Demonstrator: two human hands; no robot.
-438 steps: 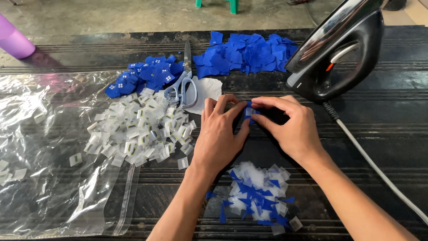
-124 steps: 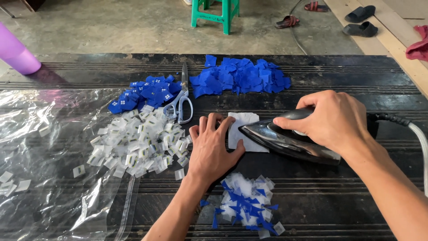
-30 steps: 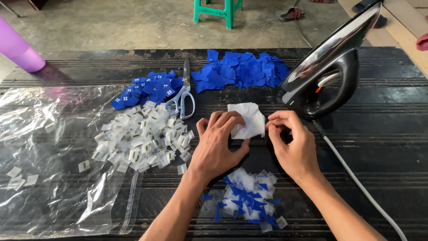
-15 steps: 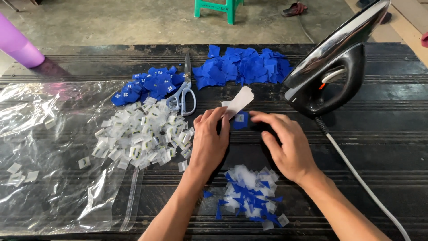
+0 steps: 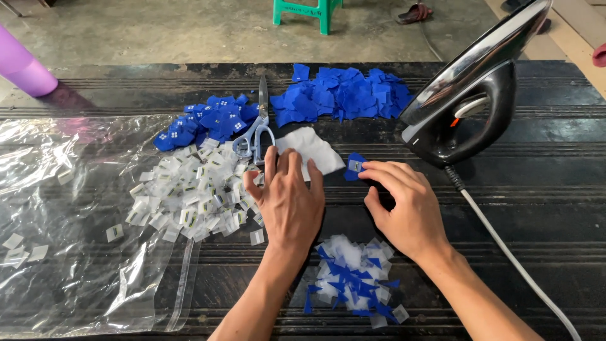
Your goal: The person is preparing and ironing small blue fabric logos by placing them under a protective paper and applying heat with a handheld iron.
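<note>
small blue labelled patch point(image 5: 355, 167), flat on table

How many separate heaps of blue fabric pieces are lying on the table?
3: a plain blue heap at the far edge, a smaller heap with white labels left of the scissors, and a mixed blue-and-white pile between the forearms. The right hand touches one loose piece.
</note>
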